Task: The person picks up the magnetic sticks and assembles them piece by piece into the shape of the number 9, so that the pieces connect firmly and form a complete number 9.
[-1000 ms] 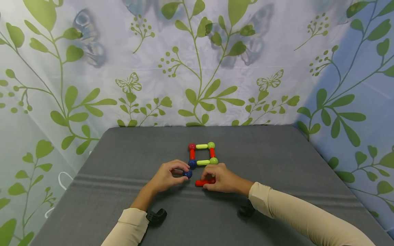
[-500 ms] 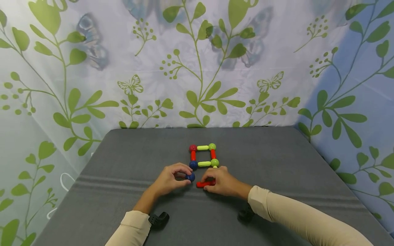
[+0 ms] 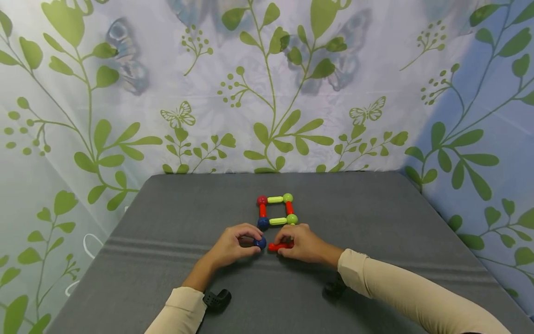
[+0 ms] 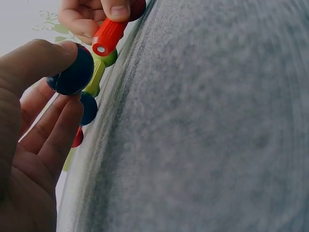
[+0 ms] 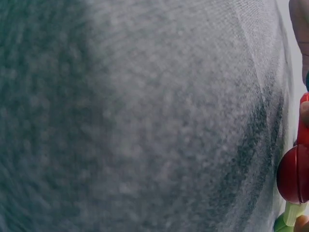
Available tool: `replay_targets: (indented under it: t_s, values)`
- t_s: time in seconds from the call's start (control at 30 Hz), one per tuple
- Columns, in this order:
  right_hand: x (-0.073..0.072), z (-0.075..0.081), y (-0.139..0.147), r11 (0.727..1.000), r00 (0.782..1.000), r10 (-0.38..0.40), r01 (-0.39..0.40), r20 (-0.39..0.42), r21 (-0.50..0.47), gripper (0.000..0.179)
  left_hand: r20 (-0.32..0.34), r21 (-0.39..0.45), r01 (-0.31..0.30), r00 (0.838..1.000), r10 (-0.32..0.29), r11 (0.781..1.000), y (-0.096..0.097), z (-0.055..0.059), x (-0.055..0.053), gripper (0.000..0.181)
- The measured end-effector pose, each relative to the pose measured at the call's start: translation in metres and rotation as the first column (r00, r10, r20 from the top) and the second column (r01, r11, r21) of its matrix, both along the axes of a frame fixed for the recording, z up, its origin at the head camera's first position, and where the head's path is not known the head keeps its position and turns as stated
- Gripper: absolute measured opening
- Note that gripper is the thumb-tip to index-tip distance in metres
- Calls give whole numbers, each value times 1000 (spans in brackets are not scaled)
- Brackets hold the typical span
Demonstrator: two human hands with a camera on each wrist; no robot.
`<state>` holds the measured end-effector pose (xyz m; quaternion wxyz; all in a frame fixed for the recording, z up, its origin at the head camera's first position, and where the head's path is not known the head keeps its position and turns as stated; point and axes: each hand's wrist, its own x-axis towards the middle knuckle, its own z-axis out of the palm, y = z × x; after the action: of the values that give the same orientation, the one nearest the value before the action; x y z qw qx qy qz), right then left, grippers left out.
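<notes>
My left hand (image 3: 235,243) pinches a glossy blue ball (image 4: 75,72) between thumb and fingers. Opposite it, my right hand (image 3: 306,243) grips a red rod (image 4: 109,36), its pale round end facing the ball across a small gap. A dark red ball (image 5: 293,174) sits at the rod's other end, mostly hidden by the right hand in the head view. From that ball a yellow-green rod (image 5: 292,212) extends in the right wrist view. Just beyond both hands lies a square of rods and balls, with a blue corner ball (image 3: 263,223) and a green corner ball (image 3: 292,219).
The square's far corners are a dark red ball (image 3: 262,200) and a green ball (image 3: 288,198). Everything lies on a grey cloth-covered table (image 3: 359,204). Behind it hangs a leaf-patterned curtain (image 3: 233,120). A white cord (image 3: 87,246) shows at the left edge.
My left hand has brought the blue ball slightly right and nearer to me, level with the red rod's end, so the gap has narrowed. The right hand has shifted only slightly; the square stays put.
</notes>
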<state>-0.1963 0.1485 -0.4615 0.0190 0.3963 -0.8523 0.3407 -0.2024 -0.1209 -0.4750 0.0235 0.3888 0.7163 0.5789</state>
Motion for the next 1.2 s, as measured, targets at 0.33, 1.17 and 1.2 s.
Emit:
replay_targets:
  t_s: [0.33,1.17,1.2]
  values:
    - [3,3,6,1000,995,-30,30,94,-6,20,1,-52,31,1000,-31,998,8,-2,-4,24]
    - [7,2,9,1000,999,1,0,50,-25,22,-40,-146,72,996,-79,987,15,-3,-4,25]
    - [7,2,9,1000,999,6,-4,51,-30,22,-42,-153,73,996,-80,986,15,-3,-4,25]
